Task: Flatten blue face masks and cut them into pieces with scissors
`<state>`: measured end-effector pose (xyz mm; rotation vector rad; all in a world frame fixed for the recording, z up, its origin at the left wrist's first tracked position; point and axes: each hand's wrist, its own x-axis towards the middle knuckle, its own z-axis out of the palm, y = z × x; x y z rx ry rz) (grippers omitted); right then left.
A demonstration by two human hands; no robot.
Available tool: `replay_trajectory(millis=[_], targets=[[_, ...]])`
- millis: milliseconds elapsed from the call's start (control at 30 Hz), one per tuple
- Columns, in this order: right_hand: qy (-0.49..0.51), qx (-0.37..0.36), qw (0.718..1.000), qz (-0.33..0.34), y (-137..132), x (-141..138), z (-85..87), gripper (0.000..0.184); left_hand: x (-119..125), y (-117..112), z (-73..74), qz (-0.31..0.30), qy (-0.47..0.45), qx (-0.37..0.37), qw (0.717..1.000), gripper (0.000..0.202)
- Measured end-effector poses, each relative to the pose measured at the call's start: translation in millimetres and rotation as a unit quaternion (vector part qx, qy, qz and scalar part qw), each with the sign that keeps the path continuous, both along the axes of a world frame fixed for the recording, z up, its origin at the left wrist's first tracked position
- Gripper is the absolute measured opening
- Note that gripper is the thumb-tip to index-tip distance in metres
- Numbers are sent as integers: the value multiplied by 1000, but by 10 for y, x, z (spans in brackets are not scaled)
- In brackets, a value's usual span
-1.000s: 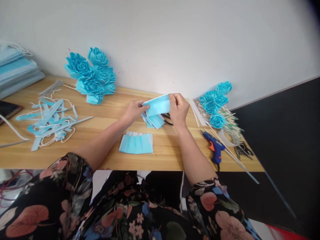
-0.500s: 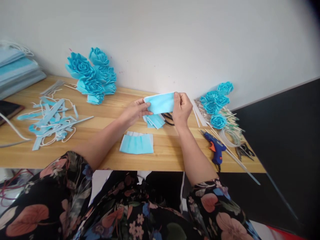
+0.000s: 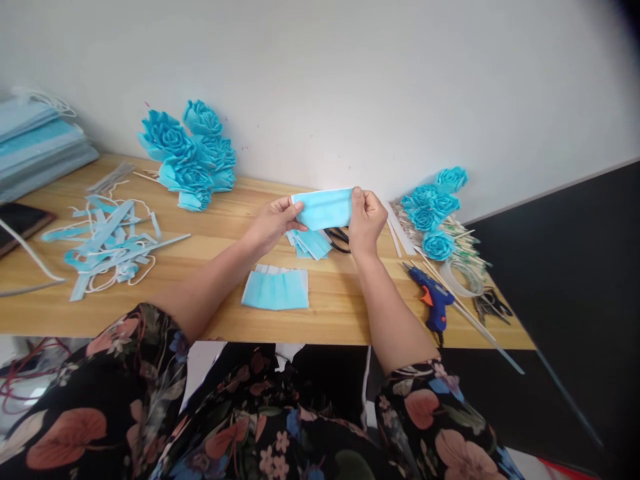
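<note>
A light-blue piece of face-mask fabric with a white top edge is stretched between my two hands above the table. My left hand pinches its left end between thumb and fingers. At the right end, my right hand grips it with the thumb on top and the fingers curled behind. Under the held piece lie smaller cut blue pieces, beside black scissor handles partly hidden by my right hand. Nearer to me, another blue-and-white fabric piece rests flat on the wood.
Blue fabric roses stand at back left, more roses at right. Cut strips and ear loops pile up at left, near stacked masks. A blue glue gun, sticks, a clear tape roll and pliers lie right.
The view has shifted slightly, so everything sits a little further right and lower. Both hands keep their hold on the fabric piece, which now narrows more toward its bottom edge.
</note>
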<state>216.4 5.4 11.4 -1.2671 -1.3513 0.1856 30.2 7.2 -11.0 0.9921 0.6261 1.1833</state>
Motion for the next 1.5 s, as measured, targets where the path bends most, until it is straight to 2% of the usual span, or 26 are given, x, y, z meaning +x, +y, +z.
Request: replay_trajectory(millis=[233,667,900,1000,1167,1267,1500], targets=[[18,-6,1000,14,47,7,-64,53,7,-7,16,-2,-4,24,1000,33],[-20,0,999,30,-32,-28,-59,44,-19,56,-80,69,29,2,997,36],[15,1,999,37,37,52,-37,46,-31,53,-91,15,47,6,999,41],[16,2,999,51,47,64,-32,46,-65,96,-102,13,49,0,999,44],[10,-9,997,76,32,32,-40,47,-90,133,-57,9,67,-39,997,64],[6,-11,996,85,18,21,-37,46,-83,110,-21,6,80,-37,996,68],[-19,-19,998,60,0,32,-11,45,-98,91,-40,41,103,8,994,44]])
